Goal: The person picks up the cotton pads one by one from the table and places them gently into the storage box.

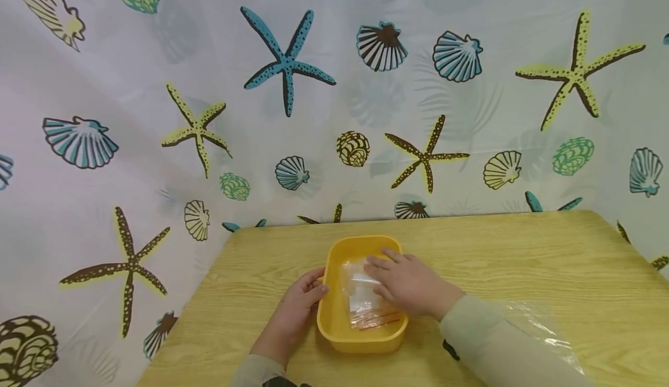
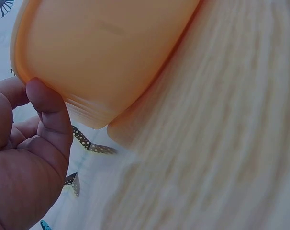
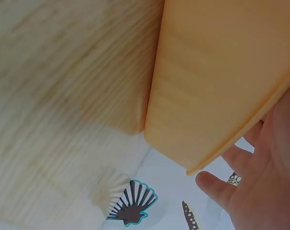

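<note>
Left hand (image 1: pixel 299 301) grips yellow rounded-rectangular plastic tub (image 1: pixel 360 346) near far edge of wood-grain bench (image 1: pixel 522 247); right hand (image 1: pixel 410 282), fingers extended, over clear plastic bags (image 1: pixel 364 301). Slick film may slide if brushed.

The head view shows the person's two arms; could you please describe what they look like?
The left hand and right hand are ungloved. The left sleeve and right sleeve are pale greyish-beige, ending near the wrists. A black piece shows by each sleeve, too partial to identify.
</note>
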{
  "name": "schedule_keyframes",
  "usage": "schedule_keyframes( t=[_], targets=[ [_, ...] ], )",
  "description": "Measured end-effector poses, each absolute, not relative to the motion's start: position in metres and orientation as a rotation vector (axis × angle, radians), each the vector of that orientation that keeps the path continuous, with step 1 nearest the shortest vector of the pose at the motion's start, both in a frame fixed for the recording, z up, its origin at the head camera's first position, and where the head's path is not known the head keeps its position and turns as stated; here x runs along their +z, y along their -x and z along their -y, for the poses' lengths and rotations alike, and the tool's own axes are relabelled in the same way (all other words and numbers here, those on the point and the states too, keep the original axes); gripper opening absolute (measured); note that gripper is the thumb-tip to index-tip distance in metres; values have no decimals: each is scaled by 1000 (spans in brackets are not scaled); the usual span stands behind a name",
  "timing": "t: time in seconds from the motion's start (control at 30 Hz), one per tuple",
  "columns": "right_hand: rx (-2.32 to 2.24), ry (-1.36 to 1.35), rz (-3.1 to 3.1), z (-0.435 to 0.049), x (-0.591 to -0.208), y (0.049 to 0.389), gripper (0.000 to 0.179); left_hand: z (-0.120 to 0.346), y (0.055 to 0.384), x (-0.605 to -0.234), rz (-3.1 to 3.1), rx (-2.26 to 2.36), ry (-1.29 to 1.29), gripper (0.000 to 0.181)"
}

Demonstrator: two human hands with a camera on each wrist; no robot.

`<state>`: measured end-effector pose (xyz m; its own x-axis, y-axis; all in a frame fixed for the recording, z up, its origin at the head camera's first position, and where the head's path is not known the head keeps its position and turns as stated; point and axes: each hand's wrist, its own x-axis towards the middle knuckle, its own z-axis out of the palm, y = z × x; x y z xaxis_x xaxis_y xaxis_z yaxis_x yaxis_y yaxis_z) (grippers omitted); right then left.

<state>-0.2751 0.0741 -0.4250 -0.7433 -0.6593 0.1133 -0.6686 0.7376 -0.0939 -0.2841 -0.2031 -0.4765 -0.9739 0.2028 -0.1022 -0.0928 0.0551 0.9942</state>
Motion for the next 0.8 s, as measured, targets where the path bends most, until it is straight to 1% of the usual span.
schedule_keyframes(
  t=[0.2,0.5,0.8],
  targets=[
    [200,-1101,2845,-74,-424,280,51,204,284,-476,-2104,2026,-118,48],
    [149,-1102,2855,-74,-428,284,60,204,283,-476,-2100,2023,-125,49],
    [166,-1086,2851,-76,-429,285,60,204,284,-477,-2124,2006,-135,51]
  ],
)
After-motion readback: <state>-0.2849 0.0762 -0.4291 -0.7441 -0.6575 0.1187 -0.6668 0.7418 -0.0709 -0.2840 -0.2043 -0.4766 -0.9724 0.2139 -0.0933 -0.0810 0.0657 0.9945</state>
